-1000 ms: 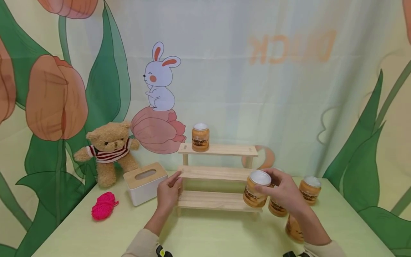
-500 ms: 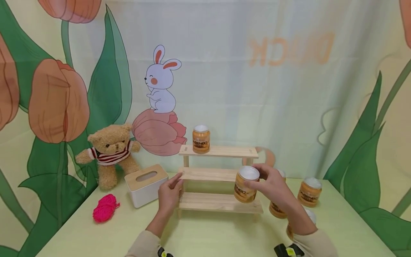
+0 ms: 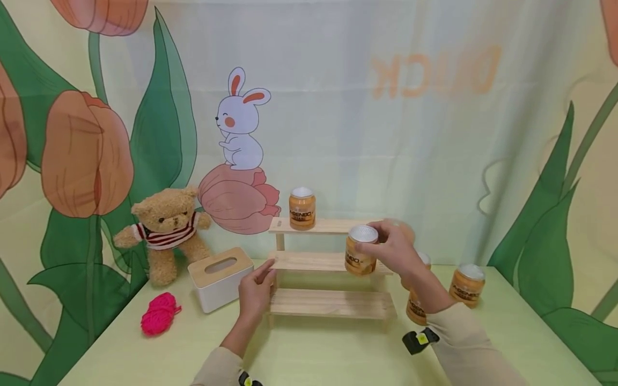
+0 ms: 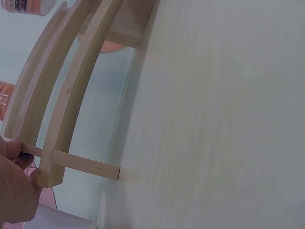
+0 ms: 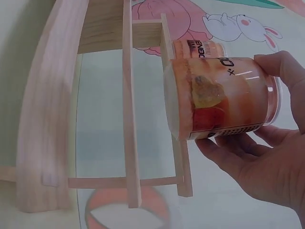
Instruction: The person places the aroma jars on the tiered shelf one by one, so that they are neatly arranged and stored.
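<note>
My right hand (image 3: 399,256) grips an orange-labelled jar (image 3: 359,258) with a pale lid by its upper part. Upright and off the boards, the jar is in front of the right half of a three-tier wooden shelf rack (image 3: 314,261). In the right wrist view, thumb and fingers wrap round the lid end of the jar (image 5: 224,102). At the rack's left end, my left hand (image 3: 256,292) holds its side by the middle tier; the left wrist view shows fingers and thumb around the wooden frame (image 4: 71,98). A matching jar (image 3: 302,210) stands on the top tier's left part.
Right of the rack stand more such jars, one (image 3: 466,287) at the far right and another (image 3: 415,310) partly behind my right arm. A tissue box (image 3: 219,279), pink yarn (image 3: 159,313) and a teddy bear (image 3: 169,230) are left. A printed curtain (image 3: 338,107) hangs behind.
My right hand has carried the jar left and upward, from the bottom tier's right end to about the middle and top tiers' height. My left hand stays at the rack's side.
</note>
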Demonstrator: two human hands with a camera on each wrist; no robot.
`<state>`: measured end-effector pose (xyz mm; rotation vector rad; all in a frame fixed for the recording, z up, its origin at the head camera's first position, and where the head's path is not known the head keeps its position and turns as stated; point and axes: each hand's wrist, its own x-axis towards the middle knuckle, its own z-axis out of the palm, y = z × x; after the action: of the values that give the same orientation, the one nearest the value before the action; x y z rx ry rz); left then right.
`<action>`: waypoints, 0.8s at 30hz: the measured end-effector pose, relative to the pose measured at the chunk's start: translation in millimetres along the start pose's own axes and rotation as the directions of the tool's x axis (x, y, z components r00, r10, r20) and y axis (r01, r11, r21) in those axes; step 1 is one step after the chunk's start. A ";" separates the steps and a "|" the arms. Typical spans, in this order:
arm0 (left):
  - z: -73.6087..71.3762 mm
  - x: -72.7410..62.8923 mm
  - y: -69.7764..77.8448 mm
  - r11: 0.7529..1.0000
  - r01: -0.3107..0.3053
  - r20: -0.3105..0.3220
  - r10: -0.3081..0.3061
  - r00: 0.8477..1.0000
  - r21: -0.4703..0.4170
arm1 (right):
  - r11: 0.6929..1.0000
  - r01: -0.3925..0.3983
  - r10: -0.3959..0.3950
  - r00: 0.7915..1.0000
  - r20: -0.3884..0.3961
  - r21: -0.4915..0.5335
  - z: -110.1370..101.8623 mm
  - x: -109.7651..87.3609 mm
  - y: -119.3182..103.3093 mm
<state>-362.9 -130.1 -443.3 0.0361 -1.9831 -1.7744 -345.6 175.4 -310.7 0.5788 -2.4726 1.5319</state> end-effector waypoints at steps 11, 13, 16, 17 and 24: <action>0.1 1.1 1.7 1.000 -0.015 -0.010 0.015 1.000 0.004 | 1.000 -0.007 0.005 0.995 -0.103 -0.024 -6.0 38.3 -9.5; 0.2 1.2 2.3 1.000 -0.014 -0.015 0.014 1.000 0.002 | 1.000 -0.012 0.011 0.994 -0.109 -0.010 -5.8 44.2 -10.2; 0.5 0.6 1.8 1.000 -0.010 -0.019 0.010 1.000 0.000 | 0.999 -0.031 0.032 0.993 -0.117 0.014 -4.4 52.0 -8.8; 0.6 0.5 1.3 1.000 -0.007 -0.019 0.007 1.000 -0.001 | 0.999 -0.035 0.037 0.992 -0.118 0.022 -3.7 54.3 -7.9; 0.7 1.9 0.7 1.000 -0.003 -0.023 0.003 1.000 -0.001 | 0.998 -0.056 0.061 0.990 -0.124 0.040 1.0 70.1 -1.9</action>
<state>-364.6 -130.0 -442.0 0.0526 -1.9652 -1.7655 -408.5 157.4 -285.4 0.4058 -2.3928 1.5858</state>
